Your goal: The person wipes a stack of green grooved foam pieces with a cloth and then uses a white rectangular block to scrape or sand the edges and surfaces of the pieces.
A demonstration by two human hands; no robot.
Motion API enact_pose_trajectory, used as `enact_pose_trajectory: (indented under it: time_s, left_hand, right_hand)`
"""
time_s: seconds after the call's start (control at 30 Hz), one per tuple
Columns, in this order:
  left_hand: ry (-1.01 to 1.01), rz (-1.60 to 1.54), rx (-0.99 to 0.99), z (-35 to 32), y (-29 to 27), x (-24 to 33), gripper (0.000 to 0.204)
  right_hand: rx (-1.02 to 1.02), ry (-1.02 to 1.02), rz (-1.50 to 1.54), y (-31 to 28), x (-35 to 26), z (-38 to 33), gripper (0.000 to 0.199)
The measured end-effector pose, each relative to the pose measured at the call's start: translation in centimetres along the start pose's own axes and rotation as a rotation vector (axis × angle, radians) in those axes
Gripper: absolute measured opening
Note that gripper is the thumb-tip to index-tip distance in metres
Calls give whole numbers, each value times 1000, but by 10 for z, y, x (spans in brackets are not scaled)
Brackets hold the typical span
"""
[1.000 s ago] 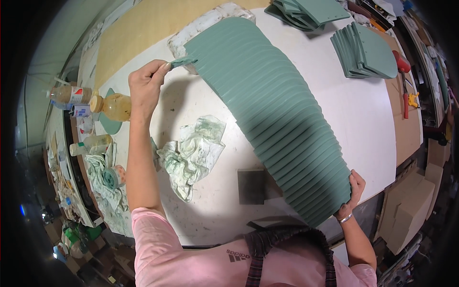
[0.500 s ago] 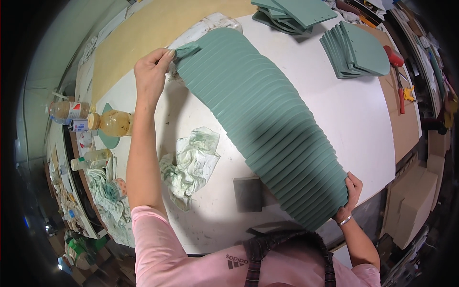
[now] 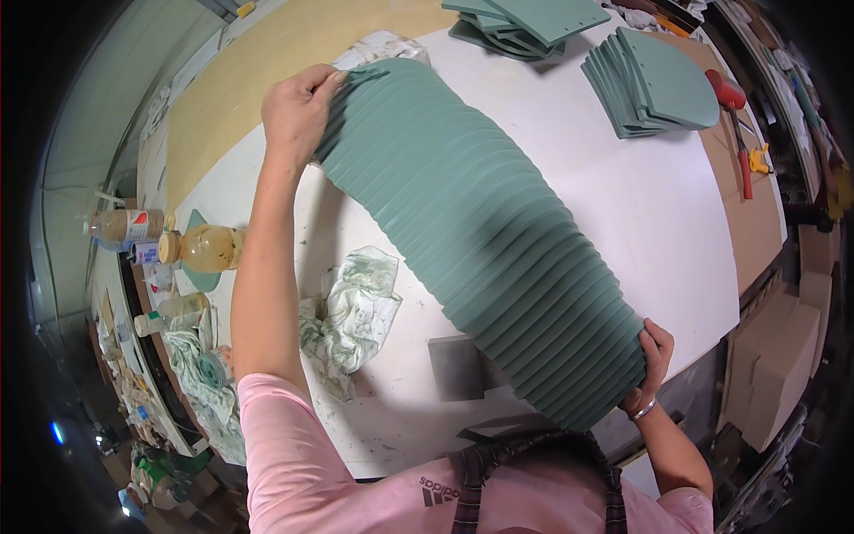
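A long fanned stack of green panels (image 3: pixel 498 231) with overlapping, rounded edges stretches from the upper left down toward my body. At its far left corner, my left hand (image 3: pixel 298 111) is closed, pinching a small green-stained scrap of cloth (image 3: pixel 363 76) that lies against the panels. My right hand (image 3: pixel 654 360), with a bracelet at the wrist, wraps round the near right end of the stack. Its thumb and fingertips are partly hidden by the panels. A crumpled cloth (image 3: pixel 360 307) with green stains lies on the table between my left forearm and the stack.
The white table (image 3: pixel 658 214) carries a dark grey block (image 3: pixel 456 368) near me. More green panels (image 3: pixel 663 80) stand at the far right beside a red mallet (image 3: pixel 729 93). Bottles (image 3: pixel 205 249) and a stained rag (image 3: pixel 209 392) line the left edge. Cardboard boxes (image 3: pixel 774 365) stand off the right edge.
My left hand has moved a little onto the stack's far corner, bringing the cloth scrap in over the panels. My right hand keeps its grip. The whole view has shifted slightly.
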State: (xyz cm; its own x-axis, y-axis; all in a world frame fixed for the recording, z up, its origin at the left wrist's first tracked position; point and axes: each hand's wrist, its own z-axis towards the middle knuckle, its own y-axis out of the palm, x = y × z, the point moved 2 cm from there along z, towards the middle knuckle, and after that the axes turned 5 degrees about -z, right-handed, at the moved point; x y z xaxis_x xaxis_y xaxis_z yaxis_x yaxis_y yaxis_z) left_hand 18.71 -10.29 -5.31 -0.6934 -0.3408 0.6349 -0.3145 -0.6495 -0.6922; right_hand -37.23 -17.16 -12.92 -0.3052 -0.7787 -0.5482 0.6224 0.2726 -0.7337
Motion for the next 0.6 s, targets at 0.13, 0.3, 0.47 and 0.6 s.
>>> enact_pose_trajectory:
  time_s: [0.13,0.3,0.47,0.6]
  left_hand:
    - [17,54,-20,-4,1,6,17]
    - [83,90,39,-4,2,3,17]
    - [22,-77,131,-5,5,2,20]
    - [-144,-289,84,-4,-3,2,21]
  right_hand:
    - [-13,-10,0,-1,0,1,75]
    - [8,-10,9,0,1,1,73]
    - [-12,-6,-3,-1,0,2,76]
    - [1,-16,6,-2,0,1,75]
